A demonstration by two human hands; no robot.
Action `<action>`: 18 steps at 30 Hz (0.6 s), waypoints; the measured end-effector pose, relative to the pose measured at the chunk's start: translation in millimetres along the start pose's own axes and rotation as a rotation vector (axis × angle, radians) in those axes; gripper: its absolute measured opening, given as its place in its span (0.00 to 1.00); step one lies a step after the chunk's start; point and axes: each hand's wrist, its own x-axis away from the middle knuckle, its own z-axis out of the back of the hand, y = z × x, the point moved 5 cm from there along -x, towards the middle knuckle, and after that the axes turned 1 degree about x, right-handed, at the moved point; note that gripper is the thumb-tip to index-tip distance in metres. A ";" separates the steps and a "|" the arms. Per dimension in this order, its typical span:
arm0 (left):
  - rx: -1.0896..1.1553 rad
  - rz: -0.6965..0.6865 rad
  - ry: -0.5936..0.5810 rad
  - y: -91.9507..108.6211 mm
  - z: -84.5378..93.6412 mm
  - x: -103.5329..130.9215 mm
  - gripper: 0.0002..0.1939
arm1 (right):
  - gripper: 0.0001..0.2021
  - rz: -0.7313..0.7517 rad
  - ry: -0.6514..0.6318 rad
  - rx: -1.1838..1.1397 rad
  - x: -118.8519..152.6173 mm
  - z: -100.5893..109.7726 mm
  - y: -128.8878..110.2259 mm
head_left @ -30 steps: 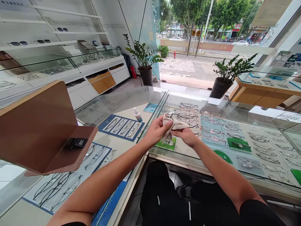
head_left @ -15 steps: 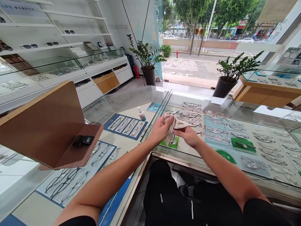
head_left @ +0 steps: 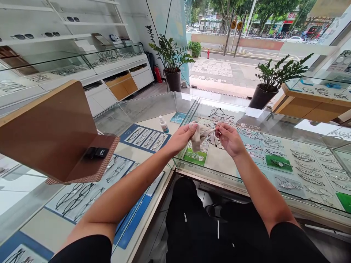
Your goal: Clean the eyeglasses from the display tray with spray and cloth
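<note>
Over the glass counter, my left hand (head_left: 183, 138) pinches a pale cleaning cloth (head_left: 196, 141) that hangs below its fingers. Close by on the right, my right hand (head_left: 230, 139) grips a pair of thin dark-framed eyeglasses (head_left: 213, 140) with its fingertips. One lens of the glasses points down and a rounded part of the frame rises above the fingers. Part of the cloth reaches toward the glasses; whether it touches a lens I cannot tell. Left of my hands stands a small white spray bottle (head_left: 163, 125) with a blue lower part.
Rows of eyeglasses (head_left: 304, 155) lie inside the glass display case (head_left: 219, 175). A brown mirror stand (head_left: 55, 135) with a small black device (head_left: 98, 152) occupies the left counter. Potted plants (head_left: 173, 78) stand near the glass door.
My right hand has drawn away from the cloth and risen, bringing the eyeglasses into plain view. The cloth now hangs from my left hand alone. The view has tilted slightly downward.
</note>
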 end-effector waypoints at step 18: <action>0.006 0.088 -0.063 -24.4 -32.0 17.1 0.31 | 0.17 -0.052 -0.052 0.009 12.1 -17.7 26.6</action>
